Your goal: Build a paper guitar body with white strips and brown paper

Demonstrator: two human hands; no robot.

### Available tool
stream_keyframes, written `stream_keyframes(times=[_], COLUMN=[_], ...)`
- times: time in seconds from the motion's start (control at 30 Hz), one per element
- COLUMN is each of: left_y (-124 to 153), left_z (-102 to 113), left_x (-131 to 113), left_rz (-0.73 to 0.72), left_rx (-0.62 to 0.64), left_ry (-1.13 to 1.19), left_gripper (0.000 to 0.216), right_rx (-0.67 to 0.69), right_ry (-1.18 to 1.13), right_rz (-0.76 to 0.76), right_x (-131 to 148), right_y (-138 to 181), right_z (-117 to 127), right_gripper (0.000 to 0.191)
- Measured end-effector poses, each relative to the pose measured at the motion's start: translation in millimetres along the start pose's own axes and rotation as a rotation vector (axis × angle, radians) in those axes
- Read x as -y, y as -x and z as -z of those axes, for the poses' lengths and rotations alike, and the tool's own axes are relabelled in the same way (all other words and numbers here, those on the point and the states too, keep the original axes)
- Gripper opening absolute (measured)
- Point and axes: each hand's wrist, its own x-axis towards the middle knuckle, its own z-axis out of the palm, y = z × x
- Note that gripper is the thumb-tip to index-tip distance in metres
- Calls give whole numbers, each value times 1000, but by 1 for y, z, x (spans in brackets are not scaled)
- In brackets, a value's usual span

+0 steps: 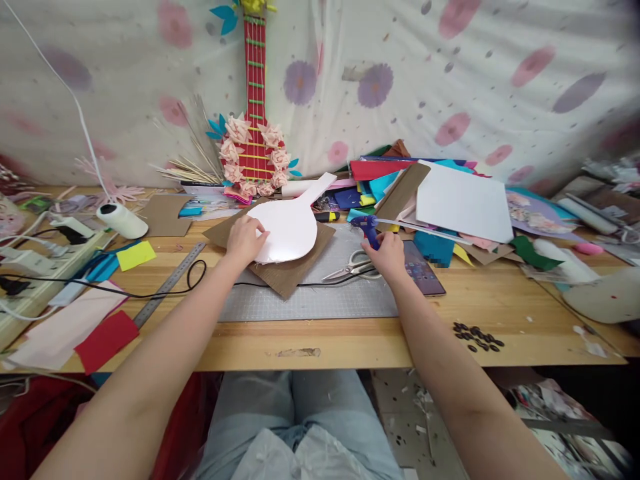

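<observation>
My left hand [246, 239] grips the left edge of a white guitar-shaped cutout [290, 233], its fingers pressed on the white surface. The cutout lies tilted over a piece of brown cardboard [284, 280], its neck pointing to the back right. My right hand [387, 255] is closed around a blue hot glue gun [369, 230], with a long clear glue stick [420, 227] sticking out toward the right. Scissors [353, 267] lie open on the grey cutting mat [320, 307], just left of my right hand.
A red paper guitar [256, 87] with pink roses stands at the back. A phone [423, 270], a white board [463, 203] and coloured sheets are on the right. Black oval pieces [477, 337] lie near the front edge. A steel ruler [170, 283], black cable and power strip [45, 280] are left.
</observation>
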Motion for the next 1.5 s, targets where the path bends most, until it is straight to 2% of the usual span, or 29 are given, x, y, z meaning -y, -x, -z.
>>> stream_keyframes(times=[0.1, 0.23, 0.3, 0.4, 0.47, 0.53, 0.63, 0.73, 0.83, 0.93, 1.1, 1.23, 1.33, 1.4, 1.5], left_y=[0, 3, 5, 8, 8, 9, 9, 10, 12, 15, 19, 13, -1, -14, -30], left_z=[-11, -22, -27, -33, -35, -36, -34, -32, -31, -31, -34, -28, -18, -12, -9], left_x=[-9, -10, -8, -4, -3, -3, -6, -7, -10, -16, -44, -58, -46, -26, 8], left_rz=[-172, -242, -243, -241, -243, -239, -224, -211, -200, -152, 88, 161, 197, 223, 313], left_rx=[120, 316, 357, 334, 323, 329, 334, 332, 335, 315, 257, 233, 131, 70, 62], left_ry=[-48, -134, -145, -147, -147, -145, -138, -136, -149, -181, -262, -264, -211, -183, -73], left_gripper=[38, 52, 53, 54, 54, 54, 54, 54, 54, 55, 60, 59, 52, 48, 46], right_rx=[-52, 84, 148, 103, 28, 16, 158, 349, 514, 599, 609, 592, 581, 592, 636], right_ry=[41, 64, 3, -182, -424, -736, -1115, -1308, -1404, -1424, -1384, -1421, -1453, -1496, -1565], right_rz=[23, -24, -69, -120, -119, -90, -43, -86, -133, -153, -197, -185, -241, -283, -306], right_x=[3, 8, 7, 4, 3, 6, 21, 38, 48, 48, 44, 43, 45, 48, 60], right_y=[-15, -34, -37, -33, -27, -21, -9, 3, 11, 14, 13, 12, 12, 13, 17], right_z=[-14, -18, -18, -18, -16, -13, -7, -4, -5, -9, -14, -13, -10, -8, -9], right_gripper=[50, 44, 38, 32, 33, 36, 36, 34, 32, 32, 34, 31, 30, 30, 32])
